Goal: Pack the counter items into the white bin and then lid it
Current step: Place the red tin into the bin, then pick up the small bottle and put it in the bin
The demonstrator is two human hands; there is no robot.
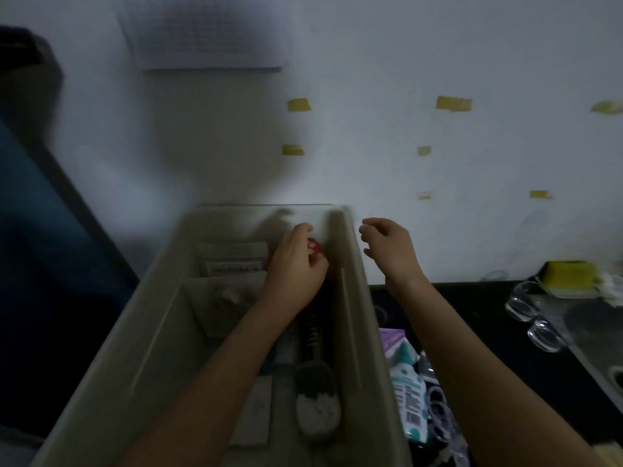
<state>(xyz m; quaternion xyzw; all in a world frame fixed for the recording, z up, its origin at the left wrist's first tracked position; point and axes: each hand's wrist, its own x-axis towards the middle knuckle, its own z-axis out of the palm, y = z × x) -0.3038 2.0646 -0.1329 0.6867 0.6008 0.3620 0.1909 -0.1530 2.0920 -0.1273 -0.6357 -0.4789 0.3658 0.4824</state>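
The white bin (357, 298) stands open in front of me on the dark counter (488, 318). My left hand (295, 267) reaches into its far right corner and grips a small red and white item (315, 247). Lying in the bin are a flat white packet with a label (232, 261), another pale packet (215, 305), a dark long-handled brush with white bristles (317, 399) and a flat grey piece (254, 416). My right hand (387, 251) hovers just outside the bin's right wall, fingers loosely curled, holding nothing. No lid is in view.
On the counter right of the bin lie a teal and white wipes pack (409, 389), a purple box (392, 338) and clear plastic pieces (445, 419). Clear glasses (532, 311) and a yellow sponge in a tray (569, 276) sit by a sink (596, 335). A white wall stands behind.
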